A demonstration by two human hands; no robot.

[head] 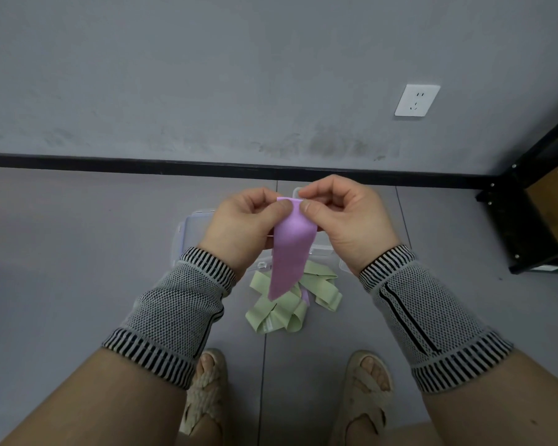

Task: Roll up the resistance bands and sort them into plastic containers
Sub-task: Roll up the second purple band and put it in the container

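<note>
At the left, a grey patterned sleeve (174, 313) with striped cuffs covers the left forearm. The left hand (242, 226) is raised above the floor (78, 252), its thumb and fingers pinching the top left corner of a purple band (288, 252). Just behind and below that hand a clear plastic container (187, 233) lies on the floor, partly hidden by both hands. The purple band hangs down from the pinch, narrowing toward its lower end, which dangles over a heap of pale green bands (284, 310) lying loose on the floor, near the black skirting at the wall. A little more purple shows inside that heap. The right hand (345, 223) pinches the band's top right corner, thumb in front, its fingertips almost meeting the left hand's. Two feet in woven sandals (364, 391) stand below the heap. At the far right stands a black metal rack (534, 201), and a white wall socket (417, 100) sits above.
</note>
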